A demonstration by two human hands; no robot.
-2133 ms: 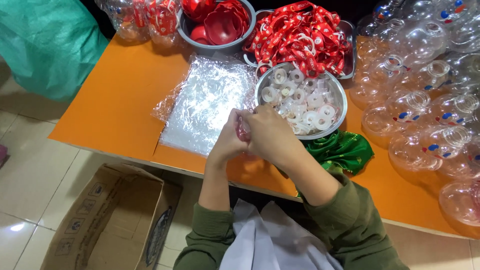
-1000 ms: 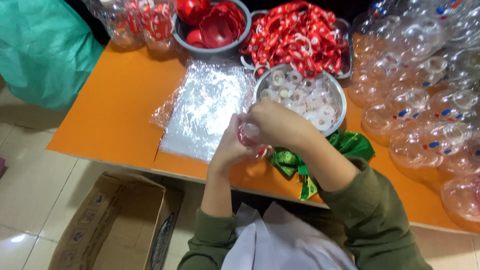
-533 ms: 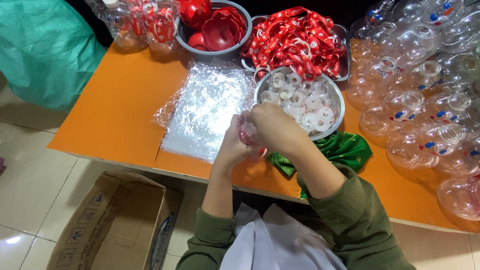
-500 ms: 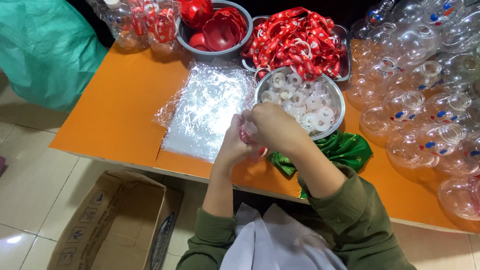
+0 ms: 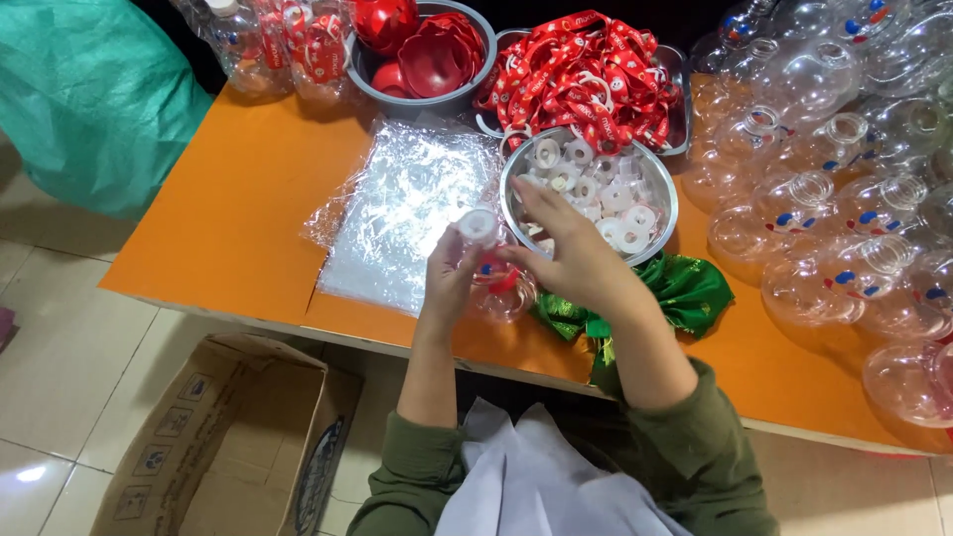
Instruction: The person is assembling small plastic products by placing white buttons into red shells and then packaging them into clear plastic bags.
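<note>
A single head-worn camera looks steeply down from above the person's own chest, facing forward across the orange surface (image 5: pixel 228 218). It sits close: both green-sleeved forearms rise from the bottom edge to frame centre. The tiled floor and an open brown cardboard box (image 5: pixel 228 447) fill the lower left.
</note>
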